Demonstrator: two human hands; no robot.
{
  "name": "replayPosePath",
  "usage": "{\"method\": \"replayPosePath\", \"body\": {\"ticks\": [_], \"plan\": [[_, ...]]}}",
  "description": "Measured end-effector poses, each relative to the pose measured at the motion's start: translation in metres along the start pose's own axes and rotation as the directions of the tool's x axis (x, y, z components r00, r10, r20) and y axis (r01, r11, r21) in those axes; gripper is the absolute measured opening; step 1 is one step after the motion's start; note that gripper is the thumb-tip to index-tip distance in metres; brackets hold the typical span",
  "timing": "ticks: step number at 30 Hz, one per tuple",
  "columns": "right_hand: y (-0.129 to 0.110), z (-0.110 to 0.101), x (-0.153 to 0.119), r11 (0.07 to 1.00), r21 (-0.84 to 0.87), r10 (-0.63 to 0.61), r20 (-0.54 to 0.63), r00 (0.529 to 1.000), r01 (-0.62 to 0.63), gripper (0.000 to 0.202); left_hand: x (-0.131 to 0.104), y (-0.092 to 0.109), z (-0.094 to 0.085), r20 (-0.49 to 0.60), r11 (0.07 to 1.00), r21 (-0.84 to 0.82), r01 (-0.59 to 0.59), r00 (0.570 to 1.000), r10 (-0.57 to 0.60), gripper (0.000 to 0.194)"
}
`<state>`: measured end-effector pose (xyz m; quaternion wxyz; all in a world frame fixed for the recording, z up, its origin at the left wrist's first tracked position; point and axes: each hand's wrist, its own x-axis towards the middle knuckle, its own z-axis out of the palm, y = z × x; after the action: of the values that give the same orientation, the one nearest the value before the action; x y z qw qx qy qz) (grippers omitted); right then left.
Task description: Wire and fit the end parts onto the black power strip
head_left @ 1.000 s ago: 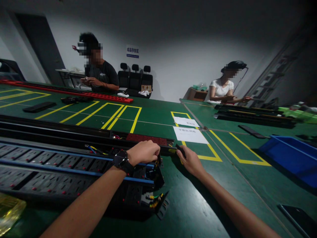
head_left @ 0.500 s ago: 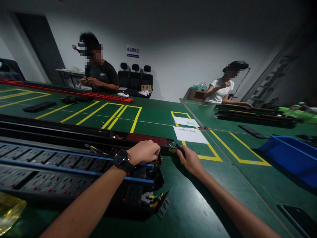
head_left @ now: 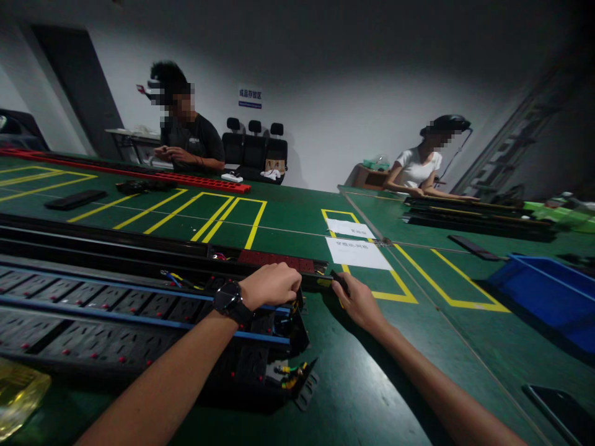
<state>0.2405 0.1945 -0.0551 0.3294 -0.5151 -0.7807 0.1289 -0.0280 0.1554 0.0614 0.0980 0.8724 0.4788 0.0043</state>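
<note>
Several black power strips [head_left: 100, 331] with rows of sockets and red dots lie side by side at the left, edged with blue strips. My left hand [head_left: 272, 284], a watch on its wrist, is closed over the right end of one; its fingertips and whatever they hold are hidden. My right hand [head_left: 357, 300] is closed around a black handle-like piece [head_left: 341, 282], in line with a dark bar bearing a yellow mark [head_left: 324, 282]. Loose green and yellow wires [head_left: 290, 370] stick out of the nearest strip, beside a tilted metal end plate [head_left: 307, 387].
A dark red socket module [head_left: 279, 261] sits in a long black rail behind my left hand. White paper sheets [head_left: 357, 254] lie ahead, a blue bin [head_left: 548, 303] and phone [head_left: 562, 412] at right. Two people [head_left: 193, 139] work across the green table, one by black rails [head_left: 478, 223].
Both my hands stay in nearly the same place. The person at the right has lowered a raised hand toward the black rails.
</note>
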Motion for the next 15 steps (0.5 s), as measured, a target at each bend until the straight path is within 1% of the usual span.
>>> {"method": "replayPosePath", "body": {"ticks": [15], "plan": [[0.0009,0.0005,-0.0002,1.000,-0.017,0.009,-0.005,1.000,-0.009,0.037,-0.0002,0.0009,-0.0013,0.016,0.999,-0.038,0.014,1.000,-0.014,0.015]]}}
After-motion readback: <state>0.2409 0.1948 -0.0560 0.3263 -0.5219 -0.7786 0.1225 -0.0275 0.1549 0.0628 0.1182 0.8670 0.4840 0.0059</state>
